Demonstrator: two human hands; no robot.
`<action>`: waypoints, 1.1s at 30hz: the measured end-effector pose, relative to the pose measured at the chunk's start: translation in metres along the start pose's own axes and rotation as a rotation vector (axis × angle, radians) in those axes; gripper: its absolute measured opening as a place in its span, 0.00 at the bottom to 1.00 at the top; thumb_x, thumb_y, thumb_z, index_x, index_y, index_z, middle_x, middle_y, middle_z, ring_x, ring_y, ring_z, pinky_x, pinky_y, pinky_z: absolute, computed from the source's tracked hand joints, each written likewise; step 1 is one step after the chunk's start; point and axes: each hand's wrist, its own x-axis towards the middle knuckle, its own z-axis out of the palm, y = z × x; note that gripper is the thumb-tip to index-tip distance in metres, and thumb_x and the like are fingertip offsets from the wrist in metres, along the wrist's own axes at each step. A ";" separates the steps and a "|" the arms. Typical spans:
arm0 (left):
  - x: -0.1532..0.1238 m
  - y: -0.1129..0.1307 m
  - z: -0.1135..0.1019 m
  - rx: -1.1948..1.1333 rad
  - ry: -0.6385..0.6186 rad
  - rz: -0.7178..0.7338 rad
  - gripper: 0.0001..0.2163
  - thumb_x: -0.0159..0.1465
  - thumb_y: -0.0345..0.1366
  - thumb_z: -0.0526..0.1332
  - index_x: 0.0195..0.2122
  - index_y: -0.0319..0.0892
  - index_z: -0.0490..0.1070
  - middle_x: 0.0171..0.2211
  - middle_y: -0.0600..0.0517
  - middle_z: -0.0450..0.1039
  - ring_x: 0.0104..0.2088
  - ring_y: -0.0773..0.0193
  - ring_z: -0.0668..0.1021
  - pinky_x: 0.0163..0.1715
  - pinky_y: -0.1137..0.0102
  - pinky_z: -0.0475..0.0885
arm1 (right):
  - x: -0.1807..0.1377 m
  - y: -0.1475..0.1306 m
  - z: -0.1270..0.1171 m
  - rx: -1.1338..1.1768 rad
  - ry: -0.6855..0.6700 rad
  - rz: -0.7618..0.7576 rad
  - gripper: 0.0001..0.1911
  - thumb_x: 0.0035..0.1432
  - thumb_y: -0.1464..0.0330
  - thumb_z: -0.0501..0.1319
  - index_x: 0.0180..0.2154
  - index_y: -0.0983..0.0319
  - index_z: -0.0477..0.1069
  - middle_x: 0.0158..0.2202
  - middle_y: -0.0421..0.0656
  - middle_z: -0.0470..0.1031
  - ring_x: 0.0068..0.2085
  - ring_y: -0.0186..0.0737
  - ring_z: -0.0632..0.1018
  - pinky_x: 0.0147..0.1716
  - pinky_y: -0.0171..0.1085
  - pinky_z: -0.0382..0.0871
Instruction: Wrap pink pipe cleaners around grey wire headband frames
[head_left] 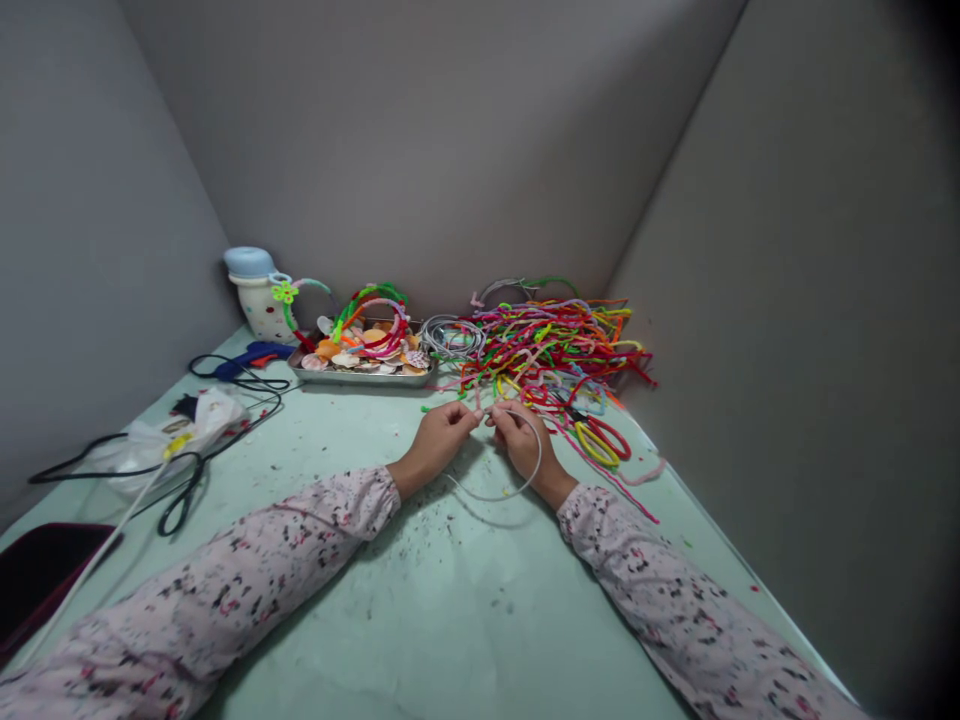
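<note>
A thin grey headband (539, 455) curves from my fingertips round below my hands, its other end passing close to my left wrist. My right hand (525, 442) is closed, pinching one end of this headband between thumb and fingers. Almost touching it, my left hand (441, 438) is also closed in a pinch at that same end. A short pink pipe cleaner (478, 396) sticks up at my left fingertips. Exactly how it meets the headband is too small to tell.
Behind my hands lie a heap of coloured pipe cleaners (559, 340), coiled grey headbands (454, 338) and a metal tray (360, 378) of shells with wrapped headbands. Yellow-and-red-handled scissors (600, 445) lie right. Left are a blue glue gun (251, 358), black cable (196, 480), plastic bag (142, 450) and blue-lidded bottle (259, 300).
</note>
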 end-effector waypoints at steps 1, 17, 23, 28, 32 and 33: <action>0.000 0.000 0.000 -0.001 -0.001 0.000 0.16 0.59 0.49 0.57 0.25 0.39 0.68 0.19 0.57 0.62 0.21 0.70 0.63 0.22 0.74 0.56 | 0.000 0.000 0.000 0.001 -0.003 -0.003 0.13 0.58 0.58 0.56 0.33 0.61 0.70 0.27 0.40 0.72 0.24 0.35 0.70 0.23 0.33 0.63; 0.002 0.001 -0.002 -0.126 -0.045 -0.073 0.15 0.58 0.46 0.56 0.25 0.39 0.69 0.18 0.57 0.60 0.19 0.71 0.62 0.20 0.73 0.55 | -0.001 -0.002 -0.001 -0.035 -0.029 -0.073 0.11 0.59 0.60 0.55 0.34 0.60 0.70 0.28 0.39 0.72 0.25 0.35 0.70 0.25 0.34 0.63; 0.004 0.001 -0.002 -0.162 -0.039 -0.107 0.12 0.57 0.42 0.57 0.23 0.39 0.68 0.17 0.57 0.59 0.18 0.71 0.62 0.19 0.73 0.55 | -0.002 -0.005 -0.001 -0.061 -0.038 -0.081 0.11 0.60 0.60 0.54 0.35 0.59 0.71 0.28 0.39 0.72 0.25 0.36 0.70 0.25 0.35 0.64; 0.005 0.000 -0.002 -0.201 -0.058 -0.110 0.10 0.56 0.40 0.57 0.22 0.40 0.67 0.16 0.57 0.59 0.18 0.70 0.61 0.19 0.73 0.53 | -0.003 -0.006 0.000 -0.061 -0.039 -0.092 0.11 0.60 0.60 0.55 0.35 0.59 0.71 0.28 0.40 0.72 0.27 0.37 0.71 0.26 0.35 0.64; 0.006 0.001 -0.002 -0.233 -0.072 -0.124 0.10 0.56 0.39 0.57 0.21 0.41 0.67 0.16 0.56 0.58 0.17 0.70 0.60 0.18 0.72 0.52 | -0.004 -0.007 0.000 -0.064 -0.036 -0.103 0.11 0.60 0.61 0.55 0.35 0.59 0.72 0.28 0.40 0.71 0.27 0.37 0.71 0.27 0.35 0.66; 0.006 0.001 -0.002 -0.235 -0.075 -0.126 0.10 0.56 0.39 0.57 0.21 0.41 0.67 0.16 0.56 0.57 0.17 0.70 0.60 0.18 0.72 0.52 | -0.004 -0.007 0.000 -0.067 -0.035 -0.102 0.11 0.60 0.61 0.55 0.35 0.59 0.72 0.28 0.40 0.71 0.27 0.37 0.71 0.27 0.35 0.66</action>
